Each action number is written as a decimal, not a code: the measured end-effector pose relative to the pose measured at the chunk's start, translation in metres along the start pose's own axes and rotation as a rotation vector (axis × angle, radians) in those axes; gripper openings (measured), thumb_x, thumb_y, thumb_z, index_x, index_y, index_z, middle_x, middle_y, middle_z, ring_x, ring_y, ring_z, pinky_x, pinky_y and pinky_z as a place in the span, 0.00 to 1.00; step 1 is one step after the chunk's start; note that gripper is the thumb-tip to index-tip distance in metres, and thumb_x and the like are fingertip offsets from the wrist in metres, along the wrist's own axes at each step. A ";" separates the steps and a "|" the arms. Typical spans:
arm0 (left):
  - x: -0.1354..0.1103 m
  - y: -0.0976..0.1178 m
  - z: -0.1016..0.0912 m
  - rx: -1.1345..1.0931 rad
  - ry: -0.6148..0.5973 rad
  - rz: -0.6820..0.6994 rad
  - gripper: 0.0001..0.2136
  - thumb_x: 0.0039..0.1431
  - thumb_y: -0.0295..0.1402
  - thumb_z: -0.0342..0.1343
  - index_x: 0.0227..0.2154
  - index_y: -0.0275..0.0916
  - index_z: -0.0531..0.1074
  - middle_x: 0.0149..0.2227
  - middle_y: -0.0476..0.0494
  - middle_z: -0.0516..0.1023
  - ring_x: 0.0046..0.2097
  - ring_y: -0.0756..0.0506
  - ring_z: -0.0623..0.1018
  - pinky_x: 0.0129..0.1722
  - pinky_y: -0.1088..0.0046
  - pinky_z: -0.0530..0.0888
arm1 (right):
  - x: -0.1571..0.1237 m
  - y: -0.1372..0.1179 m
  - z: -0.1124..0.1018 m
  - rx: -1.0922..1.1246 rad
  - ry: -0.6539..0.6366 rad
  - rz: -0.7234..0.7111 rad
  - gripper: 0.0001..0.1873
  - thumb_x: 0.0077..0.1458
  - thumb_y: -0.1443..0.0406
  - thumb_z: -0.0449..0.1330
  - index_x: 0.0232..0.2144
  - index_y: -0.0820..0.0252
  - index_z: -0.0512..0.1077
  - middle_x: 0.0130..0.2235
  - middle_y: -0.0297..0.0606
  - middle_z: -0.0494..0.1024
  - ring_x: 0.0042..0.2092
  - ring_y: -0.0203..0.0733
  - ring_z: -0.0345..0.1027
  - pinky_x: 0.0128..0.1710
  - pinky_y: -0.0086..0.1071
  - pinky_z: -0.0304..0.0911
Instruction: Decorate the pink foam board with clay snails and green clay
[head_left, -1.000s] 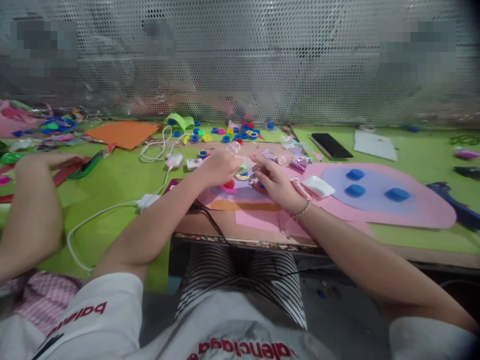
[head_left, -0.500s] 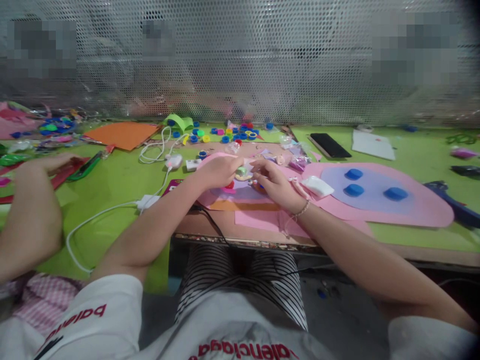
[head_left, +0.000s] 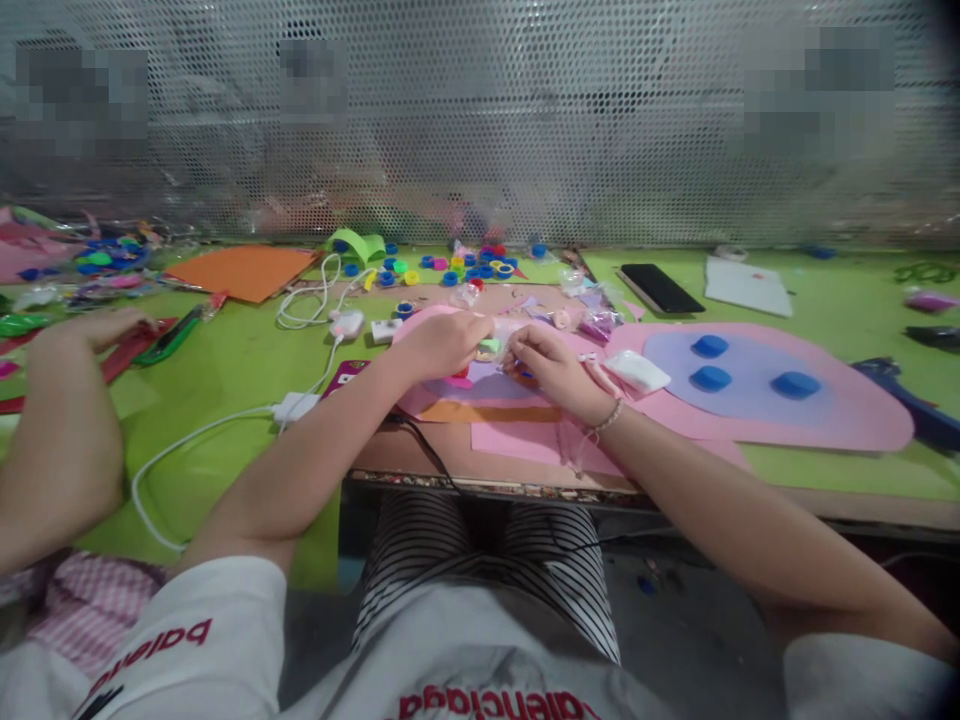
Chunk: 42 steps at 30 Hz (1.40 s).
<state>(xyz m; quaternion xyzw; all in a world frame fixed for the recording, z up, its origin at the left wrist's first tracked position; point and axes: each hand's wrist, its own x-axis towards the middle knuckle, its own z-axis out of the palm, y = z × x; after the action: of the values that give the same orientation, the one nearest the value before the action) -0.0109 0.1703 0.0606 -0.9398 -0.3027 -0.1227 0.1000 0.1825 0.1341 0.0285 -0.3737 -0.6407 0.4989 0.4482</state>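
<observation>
Over a pink and lilac paper cutout (head_left: 487,385), my left hand (head_left: 448,343) has its fingers curled and pressed together. Right at those fingertips is a small pale green piece (head_left: 490,346); whether they grip it I cannot tell. My right hand (head_left: 551,368), with a bracelet at the wrist, faces it a short gap away. Its fingers are bent in a pinch, and what they hold is too small to name. Under the hands, small red and pink pieces (head_left: 460,377) show on the cutout. Clear plastic (head_left: 510,328) lies behind the fingertips.
A second pink and lilac cutout (head_left: 847,420) with blue caps (head_left: 795,384) lies right, beside a white packet (head_left: 637,370). Behind are many bottle caps (head_left: 480,268) and a phone (head_left: 660,289). White cables (head_left: 187,450) and another person's arm (head_left: 71,430) are left.
My left fingertips have shifted slightly right, and the pale green piece appears a little farther right too. My right-hand fingers have drawn closer together.
</observation>
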 end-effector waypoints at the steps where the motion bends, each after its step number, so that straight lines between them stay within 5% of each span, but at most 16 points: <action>1: 0.000 0.000 0.000 0.002 -0.003 -0.006 0.10 0.54 0.24 0.44 0.38 0.34 0.66 0.38 0.38 0.75 0.42 0.45 0.73 0.41 0.69 0.67 | 0.000 -0.001 0.000 0.016 0.005 0.003 0.16 0.51 0.53 0.58 0.27 0.58 0.62 0.25 0.31 0.69 0.26 0.32 0.61 0.23 0.26 0.55; 9: -0.002 0.002 -0.007 0.052 -0.017 -0.130 0.11 0.55 0.25 0.45 0.41 0.34 0.65 0.39 0.36 0.75 0.41 0.43 0.73 0.39 0.69 0.68 | -0.002 -0.005 -0.001 0.199 -0.006 0.032 0.17 0.51 0.51 0.59 0.27 0.58 0.63 0.25 0.31 0.68 0.25 0.32 0.61 0.20 0.24 0.51; 17: -0.002 0.004 -0.008 0.047 -0.011 -0.148 0.12 0.55 0.26 0.45 0.42 0.33 0.66 0.38 0.36 0.75 0.39 0.43 0.73 0.38 0.68 0.68 | -0.002 -0.004 0.000 0.071 0.062 -0.046 0.20 0.50 0.50 0.61 0.21 0.60 0.64 0.21 0.30 0.67 0.18 0.28 0.54 0.16 0.24 0.47; 27: -0.002 0.000 -0.005 0.057 0.009 -0.157 0.12 0.56 0.26 0.44 0.43 0.35 0.65 0.36 0.37 0.75 0.37 0.45 0.74 0.36 0.70 0.68 | 0.001 -0.001 -0.004 0.127 0.084 0.026 0.21 0.41 0.49 0.67 0.23 0.61 0.69 0.23 0.35 0.74 0.21 0.31 0.62 0.15 0.24 0.50; 36: -0.004 -0.002 -0.007 0.073 -0.014 -0.193 0.14 0.55 0.26 0.44 0.45 0.36 0.65 0.36 0.37 0.74 0.37 0.43 0.74 0.34 0.69 0.68 | -0.004 -0.005 0.000 -0.102 0.001 -0.013 0.24 0.55 0.48 0.55 0.17 0.58 0.60 0.17 0.29 0.62 0.20 0.30 0.51 0.20 0.27 0.49; 42: -0.005 -0.006 -0.008 0.035 -0.024 -0.243 0.14 0.56 0.27 0.45 0.46 0.37 0.64 0.38 0.36 0.74 0.38 0.42 0.74 0.33 0.69 0.67 | -0.011 -0.007 0.004 -0.464 -0.133 -0.212 0.24 0.58 0.51 0.50 0.17 0.57 0.55 0.19 0.29 0.57 0.23 0.32 0.51 0.24 0.29 0.50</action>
<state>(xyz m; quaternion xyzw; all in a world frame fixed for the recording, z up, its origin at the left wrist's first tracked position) -0.0199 0.1701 0.0669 -0.8958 -0.4175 -0.1175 0.0970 0.1821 0.1213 0.0324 -0.3635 -0.8016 0.3125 0.3572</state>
